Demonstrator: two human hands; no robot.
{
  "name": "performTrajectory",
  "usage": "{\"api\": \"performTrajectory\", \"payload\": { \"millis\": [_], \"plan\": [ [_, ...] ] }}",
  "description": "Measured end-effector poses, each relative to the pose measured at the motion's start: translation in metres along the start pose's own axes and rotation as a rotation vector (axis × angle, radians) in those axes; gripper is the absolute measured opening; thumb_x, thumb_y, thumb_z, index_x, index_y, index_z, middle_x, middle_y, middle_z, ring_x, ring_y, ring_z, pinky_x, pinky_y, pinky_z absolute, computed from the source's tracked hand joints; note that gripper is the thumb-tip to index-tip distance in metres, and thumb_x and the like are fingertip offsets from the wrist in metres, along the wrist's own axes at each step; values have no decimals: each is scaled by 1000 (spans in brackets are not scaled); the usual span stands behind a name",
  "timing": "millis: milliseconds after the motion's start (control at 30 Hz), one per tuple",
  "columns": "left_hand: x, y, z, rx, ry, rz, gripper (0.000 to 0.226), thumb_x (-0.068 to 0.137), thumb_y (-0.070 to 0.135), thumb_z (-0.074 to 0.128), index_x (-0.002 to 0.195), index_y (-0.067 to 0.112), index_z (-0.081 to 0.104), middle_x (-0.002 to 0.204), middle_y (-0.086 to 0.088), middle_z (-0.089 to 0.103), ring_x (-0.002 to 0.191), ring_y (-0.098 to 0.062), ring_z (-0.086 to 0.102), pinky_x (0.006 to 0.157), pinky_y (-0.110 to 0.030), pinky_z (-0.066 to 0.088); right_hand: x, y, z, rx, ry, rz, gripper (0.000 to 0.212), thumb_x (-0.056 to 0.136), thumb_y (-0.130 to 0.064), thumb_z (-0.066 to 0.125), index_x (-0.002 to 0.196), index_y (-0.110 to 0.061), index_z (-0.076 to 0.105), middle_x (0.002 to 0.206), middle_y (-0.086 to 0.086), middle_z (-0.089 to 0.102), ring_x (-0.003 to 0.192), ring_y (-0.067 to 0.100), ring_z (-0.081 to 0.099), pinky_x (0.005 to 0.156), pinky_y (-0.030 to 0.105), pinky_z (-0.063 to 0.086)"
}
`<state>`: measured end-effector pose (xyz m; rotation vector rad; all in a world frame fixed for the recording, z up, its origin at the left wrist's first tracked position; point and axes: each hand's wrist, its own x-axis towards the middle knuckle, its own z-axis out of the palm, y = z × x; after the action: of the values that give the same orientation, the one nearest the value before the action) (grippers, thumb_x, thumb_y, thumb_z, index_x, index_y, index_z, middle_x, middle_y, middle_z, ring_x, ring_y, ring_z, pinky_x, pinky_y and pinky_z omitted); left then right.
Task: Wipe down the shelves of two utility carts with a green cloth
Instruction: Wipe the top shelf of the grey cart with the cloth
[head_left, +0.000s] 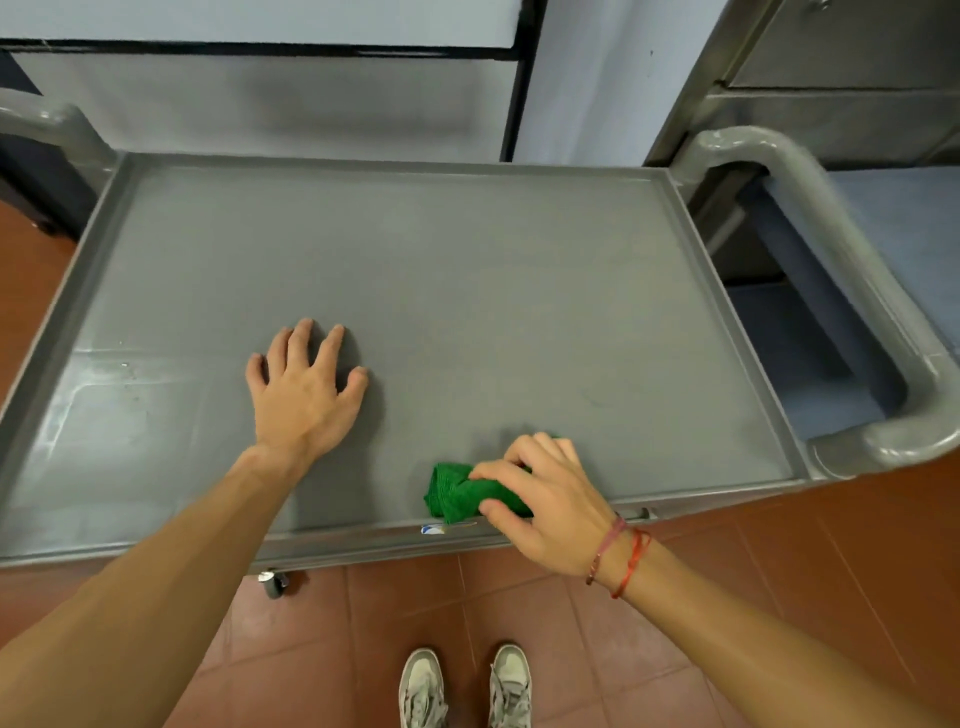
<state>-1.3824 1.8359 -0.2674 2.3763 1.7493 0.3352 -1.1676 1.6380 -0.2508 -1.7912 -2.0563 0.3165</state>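
A grey utility cart's top shelf (467, 270) fills the middle of the head view, with a raised rim all round. A bunched green cloth (457, 491) lies on the shelf close to its near edge. My right hand (545, 499) grips the cloth from the right, fingers curled over it. My left hand (304, 389) rests flat on the shelf left of centre, fingers spread, holding nothing.
The cart has a curved grey handle (841, 234) at the right end and another handle (47, 124) at the far left. A caster (272, 582) shows under the near edge. Steel cabinets (841, 78) stand at back right, a wall panel (291, 98) behind. Red floor tiles and two shoes (467, 686) lie below.
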Motion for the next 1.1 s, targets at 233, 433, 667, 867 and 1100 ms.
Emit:
{"api": "performTrajectory", "payload": {
  "millis": [233, 433, 667, 867, 1100],
  "plan": [
    [-64, 98, -22, -288, -19, 538, 37, 92, 42, 46, 104, 14, 66, 99, -8, 60, 93, -32, 57, 83, -43, 48, 3, 55, -33, -28, 381, 444, 38, 90, -49, 48, 114, -26, 67, 105, 2, 54, 100, 25, 52, 85, 40, 38],
    [-108, 125, 10, 6, -45, 782, 45, 91, 51, 47, 112, 14, 61, 94, -2, 59, 83, -25, 55, 68, -38, 48, -6, 90, -29, -158, 395, 587, 41, 93, -48, 42, 112, -23, 67, 107, 7, 53, 103, 28, 47, 82, 40, 32],
    [-86, 133, 25, -17, -8, 876, 33, 90, 48, 47, 105, 20, 51, 81, -1, 59, 68, -23, 60, 54, -34, 51, -4, 91, -21, -211, 391, 567, 38, 93, -45, 45, 111, -20, 66, 110, 9, 52, 103, 29, 47, 83, 41, 30],
    [-18, 137, 36, -8, 66, 877, 30, 90, 48, 43, 102, 21, 47, 79, -5, 58, 66, -28, 63, 41, -34, 47, -5, 93, -16, -233, 377, 555, 35, 92, -44, 47, 111, -21, 66, 114, 11, 52, 105, 30, 47, 85, 43, 32],
    [67, 154, 44, 24, 82, 567, 38, 98, 44, 48, 111, 9, 53, 97, -11, 64, 86, -37, 64, 55, -39, 41, -4, 92, -17, -228, 406, 546, 33, 92, -44, 48, 109, -21, 66, 114, 9, 51, 106, 28, 47, 88, 43, 33]
  ]
}}
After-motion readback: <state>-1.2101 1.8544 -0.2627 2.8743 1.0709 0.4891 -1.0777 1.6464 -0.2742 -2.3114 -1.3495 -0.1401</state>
